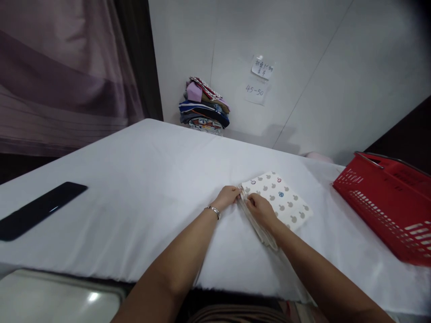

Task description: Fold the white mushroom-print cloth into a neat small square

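Right of the middle of the table [151, 188], between its far and front edges, lay a folded patterned cloth [286, 197]. The left hand [229, 195] had its grip pinched on the cloth's left corner; the right hand [263, 211], just beside it, had its grip clenched on the same folded edge. A red basket [393, 193] stood at the table's right end.

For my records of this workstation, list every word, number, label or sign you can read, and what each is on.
"45-50": handwritten on the lower paper sheet on the wall.
Upper paper sheet: handwritten characters in two lines, too blurred to read surely.
Patterned cloth: small printed motifs, no legible text.
Red basket: no legible text.
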{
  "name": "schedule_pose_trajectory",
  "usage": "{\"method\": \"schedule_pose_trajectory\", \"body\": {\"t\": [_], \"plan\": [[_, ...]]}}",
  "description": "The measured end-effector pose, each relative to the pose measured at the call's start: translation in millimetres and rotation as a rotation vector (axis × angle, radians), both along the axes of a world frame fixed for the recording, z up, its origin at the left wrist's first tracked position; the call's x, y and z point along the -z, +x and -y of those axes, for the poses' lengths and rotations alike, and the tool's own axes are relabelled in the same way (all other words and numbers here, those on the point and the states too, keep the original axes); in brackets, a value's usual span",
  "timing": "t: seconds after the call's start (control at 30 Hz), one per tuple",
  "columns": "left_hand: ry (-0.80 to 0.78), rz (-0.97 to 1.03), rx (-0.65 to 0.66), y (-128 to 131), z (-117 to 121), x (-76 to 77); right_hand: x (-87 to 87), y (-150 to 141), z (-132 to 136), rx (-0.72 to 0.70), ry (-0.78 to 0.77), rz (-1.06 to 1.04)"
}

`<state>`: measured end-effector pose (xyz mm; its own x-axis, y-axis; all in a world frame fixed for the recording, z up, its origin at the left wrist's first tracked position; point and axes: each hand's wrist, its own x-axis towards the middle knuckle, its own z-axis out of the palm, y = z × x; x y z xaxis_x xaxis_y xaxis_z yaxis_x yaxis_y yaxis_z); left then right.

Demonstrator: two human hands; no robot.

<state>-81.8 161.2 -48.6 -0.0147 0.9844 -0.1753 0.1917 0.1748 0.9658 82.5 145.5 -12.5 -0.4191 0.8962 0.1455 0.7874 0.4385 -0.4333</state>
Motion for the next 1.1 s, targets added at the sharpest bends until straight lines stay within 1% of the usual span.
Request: {"method": "schedule_pose_trajectory", "body": {"t": [0.07,0.13,0.23,0.3,0.4,0.47,0.53,0.6,0.7,0.8,0.93,1.1], "plan": [[-0.002,0.022,-0.007,0.9,0.5,-1.4,-1.6,-3.6,2.7,0.023,0.014,0.117],[0.001,0.036,-0.019,2.1,1.1,-3.8,-1.6,-6.3,4.4,0.044,0.034,0.176],[0.005,0.057,-0.061,2.1,0.9,-7.5,0.5,-6.3,3.7,0.051,0.077,0.161],[0.008,0.059,-0.120,0.0,0.0,-8.6,2.5,-2.7,1.1,0.041,0.071,0.064],[0.023,0.052,-0.219,-4.9,-1.0,-8.4,6.7,6.0,-4.0,0.071,-0.034,-0.184],[0.078,-0.042,-0.272,-6.8,-0.2,-8.3,10.6,11.3,-6.8,0.101,-0.096,-0.340],[0.154,-0.234,-0.305,-6.3,2.2,-8.9,14.7,14.4,-8.4,0.106,-0.120,-0.435],[0.200,-0.436,-0.301,-3.5,5.4,-10.1,18.0,15.3,-9.2,0.100,-0.131,-0.493],[0.230,-0.574,-0.240,2.8,10.3,-12.1,19.7,14.6,-9.5,0.089,-0.151,-0.590],[0.240,-0.618,-0.201,8.5,13.6,-13.9,18.2,14.0,-8.8,0.096,-0.163,-0.628],[0.187,-0.646,-0.175,15.0,16.7,-16.0,16.2,14.1,-7.7,0.105,-0.155,-0.608],[0.186,-0.691,-0.147,20.6,17.3,-16.3,17.6,13.7,-8.4,0.094,-0.144,-0.585]]}}
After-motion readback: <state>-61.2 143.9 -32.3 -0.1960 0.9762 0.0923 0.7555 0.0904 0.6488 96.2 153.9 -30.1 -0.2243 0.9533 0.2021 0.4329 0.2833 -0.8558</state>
